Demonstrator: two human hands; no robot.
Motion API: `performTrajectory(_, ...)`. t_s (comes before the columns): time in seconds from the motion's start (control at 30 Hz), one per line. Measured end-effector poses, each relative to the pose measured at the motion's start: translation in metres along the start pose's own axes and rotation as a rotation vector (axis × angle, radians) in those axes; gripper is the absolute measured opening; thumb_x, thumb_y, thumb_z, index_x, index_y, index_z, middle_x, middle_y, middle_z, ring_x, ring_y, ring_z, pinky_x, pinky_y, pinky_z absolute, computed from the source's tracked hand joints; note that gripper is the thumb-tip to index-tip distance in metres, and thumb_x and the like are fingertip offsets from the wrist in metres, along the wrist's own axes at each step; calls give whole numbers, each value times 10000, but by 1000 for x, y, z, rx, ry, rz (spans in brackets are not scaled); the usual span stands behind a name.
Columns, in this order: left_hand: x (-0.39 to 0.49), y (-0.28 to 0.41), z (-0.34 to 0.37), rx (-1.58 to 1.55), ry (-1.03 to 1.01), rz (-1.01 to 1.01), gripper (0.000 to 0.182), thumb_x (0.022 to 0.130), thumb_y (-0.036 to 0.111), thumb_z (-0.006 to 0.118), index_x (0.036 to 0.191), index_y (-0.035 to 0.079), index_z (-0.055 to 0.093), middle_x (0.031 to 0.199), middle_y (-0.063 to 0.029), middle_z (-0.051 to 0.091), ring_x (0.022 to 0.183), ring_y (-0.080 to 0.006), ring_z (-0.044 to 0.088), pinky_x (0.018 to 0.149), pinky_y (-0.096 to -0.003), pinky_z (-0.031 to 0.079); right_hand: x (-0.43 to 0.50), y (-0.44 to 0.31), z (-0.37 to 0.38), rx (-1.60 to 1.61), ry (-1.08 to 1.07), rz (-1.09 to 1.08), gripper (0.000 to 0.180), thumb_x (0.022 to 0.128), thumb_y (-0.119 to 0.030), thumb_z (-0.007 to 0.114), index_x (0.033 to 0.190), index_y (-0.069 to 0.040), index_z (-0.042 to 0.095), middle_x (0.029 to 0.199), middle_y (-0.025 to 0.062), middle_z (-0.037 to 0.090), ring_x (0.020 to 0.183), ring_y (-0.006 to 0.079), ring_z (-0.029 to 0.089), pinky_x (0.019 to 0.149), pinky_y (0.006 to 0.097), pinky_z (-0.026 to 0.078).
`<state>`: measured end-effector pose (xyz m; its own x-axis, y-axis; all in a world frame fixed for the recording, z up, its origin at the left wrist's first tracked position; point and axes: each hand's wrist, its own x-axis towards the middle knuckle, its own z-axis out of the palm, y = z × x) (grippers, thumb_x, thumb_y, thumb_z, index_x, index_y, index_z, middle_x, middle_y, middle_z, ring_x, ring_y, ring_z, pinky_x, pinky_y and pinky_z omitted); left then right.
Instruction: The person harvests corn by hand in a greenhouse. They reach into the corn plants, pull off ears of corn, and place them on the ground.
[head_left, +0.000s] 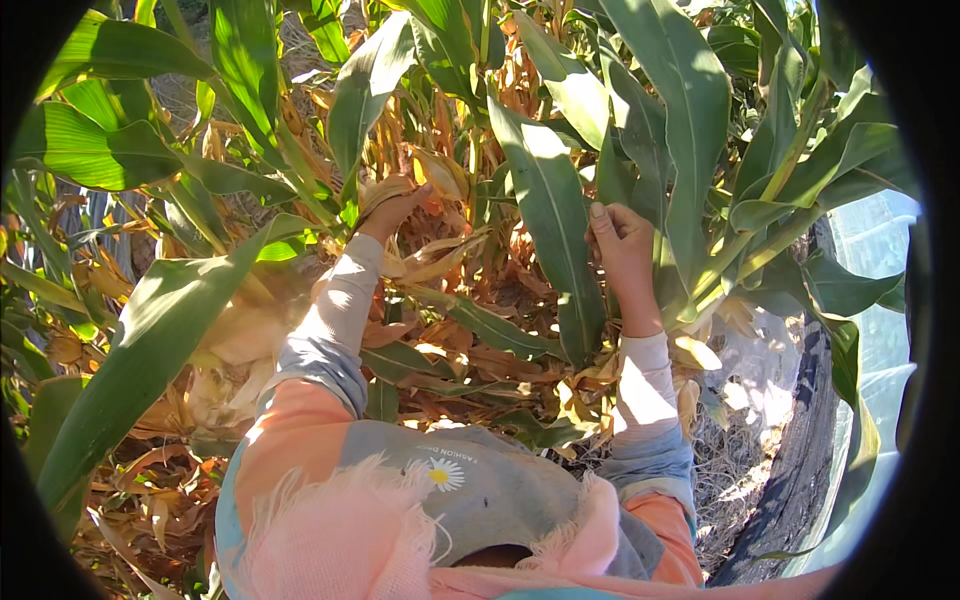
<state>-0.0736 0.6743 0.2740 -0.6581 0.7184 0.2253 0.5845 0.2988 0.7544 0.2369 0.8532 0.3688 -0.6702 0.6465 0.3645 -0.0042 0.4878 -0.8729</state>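
Among the maize plants, my left hand (391, 211) reaches up to a dry, tan maize husk (444, 174). A strip of dry leaf (386, 190) lies along this hand and partly covers it, so its grip cannot be made out. My right hand (627, 234) is raised with its fingers curled and the thumb against the index finger. Right above its fingertips is a green maize leaf (615, 174); whether they pinch it is unclear. Between my hands hangs a broad green leaf (551, 225) with a sunlit patch.
Dry brown leaves (517, 289) fill the space below the stalks. A long green leaf (150, 337) arches across the left side. On the right, a thick stalk (739, 259) leans outwards near a dark weathered strip (795, 465) and pale translucent sheeting (874, 247).
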Motion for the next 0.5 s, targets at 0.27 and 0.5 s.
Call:
performTrajectory(0.27,69,-45,65,-320,405,-79,336,919,351,579,926,20,636,837,-110,657,742,-212,582,736,-346,464,36,32,109,-97,-655,30,413,938,-313,583,1187,15,553,1026,159,629,879,230,587,756,337,458)
performTrajectory(0.5,68,-30,80,-318,379,136,250,910,226,548,1029,6,558,874,-161,626,795,-313,596,743,-389,467,81,58,155,-237,-246,-31,466,925,-175,536,1328,34,430,1194,243,581,1118,321,570,947,386,441)
